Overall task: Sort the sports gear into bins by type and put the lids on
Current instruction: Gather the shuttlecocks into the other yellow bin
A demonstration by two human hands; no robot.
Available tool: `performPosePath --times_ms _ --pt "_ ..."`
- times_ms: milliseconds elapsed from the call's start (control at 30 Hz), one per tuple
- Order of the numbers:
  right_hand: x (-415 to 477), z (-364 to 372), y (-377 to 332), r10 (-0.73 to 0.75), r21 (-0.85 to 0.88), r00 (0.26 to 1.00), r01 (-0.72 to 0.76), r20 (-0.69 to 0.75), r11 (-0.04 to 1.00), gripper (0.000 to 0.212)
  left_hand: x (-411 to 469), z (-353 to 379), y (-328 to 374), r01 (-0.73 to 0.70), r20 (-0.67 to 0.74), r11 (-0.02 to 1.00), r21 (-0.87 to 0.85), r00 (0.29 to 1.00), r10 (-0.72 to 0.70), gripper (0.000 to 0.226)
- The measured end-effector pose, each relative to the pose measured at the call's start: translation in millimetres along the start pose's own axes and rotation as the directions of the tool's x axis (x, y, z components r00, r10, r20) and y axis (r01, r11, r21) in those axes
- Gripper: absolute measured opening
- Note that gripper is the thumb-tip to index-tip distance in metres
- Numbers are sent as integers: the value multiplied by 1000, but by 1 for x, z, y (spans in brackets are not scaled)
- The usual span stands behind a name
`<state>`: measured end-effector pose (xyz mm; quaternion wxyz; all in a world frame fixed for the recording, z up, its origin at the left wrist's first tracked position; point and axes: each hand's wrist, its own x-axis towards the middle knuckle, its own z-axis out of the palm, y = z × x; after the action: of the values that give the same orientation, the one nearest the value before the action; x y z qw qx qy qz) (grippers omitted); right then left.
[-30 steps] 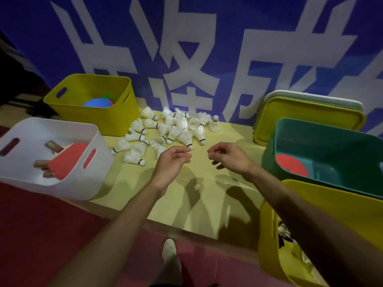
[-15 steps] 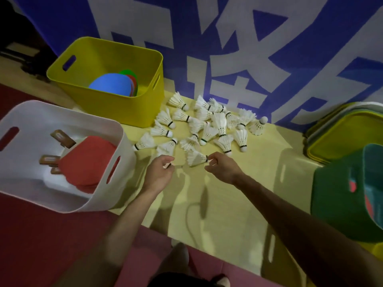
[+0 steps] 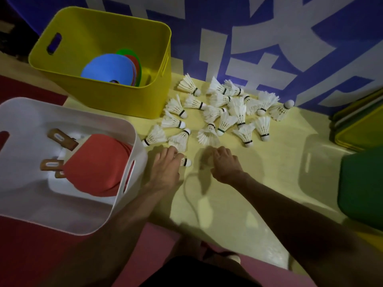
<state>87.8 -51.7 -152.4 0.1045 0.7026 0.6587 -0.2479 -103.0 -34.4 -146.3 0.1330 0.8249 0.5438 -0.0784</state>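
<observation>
Left hand (image 3: 165, 168) curls round one white feathered shuttlecock (image 3: 186, 162) on the pale yellow mat (image 3: 238, 204). Right hand (image 3: 226, 162), fingers bent, meets the loose pile of shuttlecocks (image 3: 228, 112), grip unclear. Gathering seems under way; next, an unclaimed bin. Roughly eighteen lie loose beside the white plastic bin (image 3: 132, 131), yellow plastic bin (image 3: 124, 100) and green bin (image 3: 362, 183).

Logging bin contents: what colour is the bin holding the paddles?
White: the bin with the paddles, seen in the head view.
</observation>
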Motion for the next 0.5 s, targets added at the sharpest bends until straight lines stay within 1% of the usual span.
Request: performPosePath --times_ms 67,133,233,333,400,467,500 --pt "-8 8 7 -27 -39 1000 27 2 999 63 -2 4 -1 -1 45 999 33 999 -1 53" --pt "-18 14 15 -52 -32 999 52 -2 998 69 -7 12 1 16 82 998 60 996 -21 52" --pt "-32 17 26 -32 17 999 32 1 999 71 -13 21 7 40 52 998 46 998 -43 49" --pt "-47 20 36 -43 46 999 42 24 998 72 -19 28 20 70 57 995 -74 996 -66 52" --pt "-57 24 43 -43 111 998 38 37 993 73 -23 29 30 102 92 969 -224 992 -83 52" --pt "-67 24 49 -35 215 999 28 27 976 65 -28 26 41 147 127 917 -372 986 -107 55" --pt "-72 24 51 -32 270 999 31 -1 962 55 -31 23 46 169 136 881 -442 983 -120 57"
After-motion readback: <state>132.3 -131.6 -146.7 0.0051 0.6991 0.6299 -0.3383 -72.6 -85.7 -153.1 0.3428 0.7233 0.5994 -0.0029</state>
